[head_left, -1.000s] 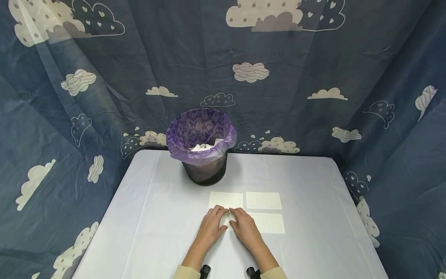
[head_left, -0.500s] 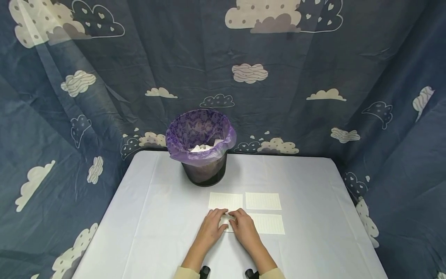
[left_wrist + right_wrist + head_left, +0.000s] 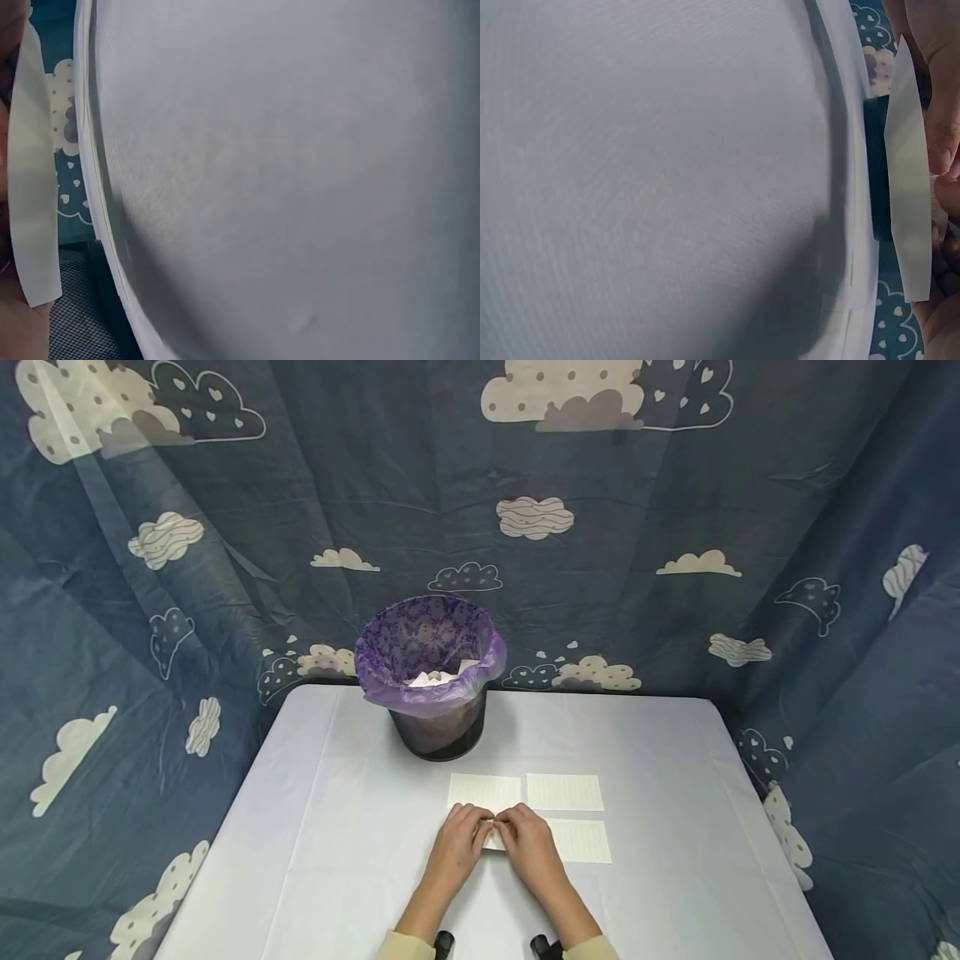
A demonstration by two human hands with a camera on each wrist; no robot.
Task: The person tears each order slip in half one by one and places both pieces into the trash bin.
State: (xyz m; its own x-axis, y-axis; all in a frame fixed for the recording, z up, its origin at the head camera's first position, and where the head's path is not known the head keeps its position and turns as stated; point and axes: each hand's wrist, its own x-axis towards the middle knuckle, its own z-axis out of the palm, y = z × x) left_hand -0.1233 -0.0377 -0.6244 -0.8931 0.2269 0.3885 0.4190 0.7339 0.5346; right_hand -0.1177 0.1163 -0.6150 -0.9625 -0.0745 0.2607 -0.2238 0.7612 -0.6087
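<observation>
Near the front of the table, my left hand [image 3: 456, 850] and right hand [image 3: 531, 850] meet fingertip to fingertip over a pale sheet of paper [image 3: 495, 841]. Thumb and fingers of each hand pinch it; much of the sheet is hidden behind them in the head view. Both wrist views show the paper [image 3: 34, 180] edge-on and bent, held up in the fingers. In the right wrist view a thumb [image 3: 943, 154] lies against it. Three lined paper sheets lie flat close by: one behind the left hand [image 3: 483, 791], one behind the right [image 3: 565, 792], one beside it [image 3: 583, 841].
A dark bin [image 3: 442, 735] with a purple bag liner [image 3: 382, 681] stands at the back of the white table [image 3: 360, 827]. White paper pieces [image 3: 432, 679] lie inside it. A blue cloud-patterned curtain [image 3: 600, 552] hangs behind and at both sides.
My thumbs have moved forward to meet the fingers and now pinch the paper, which was under spread fingers before. The three other sheets and the bin have not moved.
</observation>
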